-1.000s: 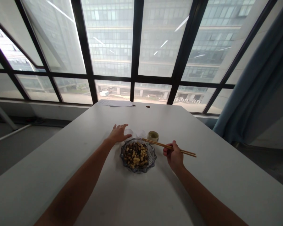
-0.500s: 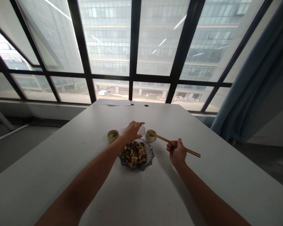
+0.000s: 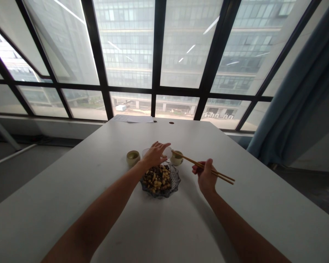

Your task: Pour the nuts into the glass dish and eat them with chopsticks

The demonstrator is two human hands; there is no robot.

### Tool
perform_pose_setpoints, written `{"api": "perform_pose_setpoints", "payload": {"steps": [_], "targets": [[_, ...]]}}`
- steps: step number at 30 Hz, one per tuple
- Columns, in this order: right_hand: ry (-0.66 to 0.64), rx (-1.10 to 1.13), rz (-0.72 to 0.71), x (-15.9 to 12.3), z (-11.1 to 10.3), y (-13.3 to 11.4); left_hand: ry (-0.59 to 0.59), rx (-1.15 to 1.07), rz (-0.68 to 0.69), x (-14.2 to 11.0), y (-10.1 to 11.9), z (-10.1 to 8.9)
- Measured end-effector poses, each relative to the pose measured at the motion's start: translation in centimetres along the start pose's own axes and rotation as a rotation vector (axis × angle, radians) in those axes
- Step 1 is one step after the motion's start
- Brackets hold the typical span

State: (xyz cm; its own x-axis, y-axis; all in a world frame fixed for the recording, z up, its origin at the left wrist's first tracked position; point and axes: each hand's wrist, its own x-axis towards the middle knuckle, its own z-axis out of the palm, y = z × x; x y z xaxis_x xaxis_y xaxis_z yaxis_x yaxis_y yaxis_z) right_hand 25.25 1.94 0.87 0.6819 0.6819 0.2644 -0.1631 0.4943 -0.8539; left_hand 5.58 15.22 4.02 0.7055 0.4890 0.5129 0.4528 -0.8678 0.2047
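Extending from the right hand (image 3: pixel 207 177), which is closed around them, the chopsticks (image 3: pixel 186 158) reach the mouth area of the right green cup (image 3: pixel 177 161); exact tip contact cannot be confirmed. Compared with the first frame, the tips have moved off the near side of that cup, by the bowl's rim, so the working end now appears directed at the cups rather than the bowl. The right translucent cup (image 3: pixel 168 152) has shifted closer to the right green cup. The left hand (image 3: pixel 154 155) has moved rightward, its thumb and fingers spread about the translucent cup; whether they grip it cannot be told. This movement has exposed the left green cup (image 3: pixel 133 159). The glass bowl (image 3: pixel 176 182), holding peanuts and dark seeds (image 3: pixel 157 179), sits on the near side of the cups, partly below the left hand. Outward, the table (image 3: pixel 104 160) carries papers (image 3: pixel 131 119) at its far edge, toward the windows (image 3: pixel 128 54).
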Motion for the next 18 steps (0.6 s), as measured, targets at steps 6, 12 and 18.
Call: {"api": "perform_pose_setpoints", "payload": {"steps": [6,12,18], "targets": [[-0.214,-0.173,-0.069,-1.0,0.9,-0.2,-0.018,-0.001,-0.031,0.1,0.2,0.1],[-0.114,-0.171,-0.125,-1.3,1.2,-1.7,-0.113,0.036,-0.145,0.4,-0.7,0.6],[-0.220,-0.340,-0.108,-1.6,1.0,-3.1,-0.232,0.073,-0.210,0.2,-0.8,0.1]]}}
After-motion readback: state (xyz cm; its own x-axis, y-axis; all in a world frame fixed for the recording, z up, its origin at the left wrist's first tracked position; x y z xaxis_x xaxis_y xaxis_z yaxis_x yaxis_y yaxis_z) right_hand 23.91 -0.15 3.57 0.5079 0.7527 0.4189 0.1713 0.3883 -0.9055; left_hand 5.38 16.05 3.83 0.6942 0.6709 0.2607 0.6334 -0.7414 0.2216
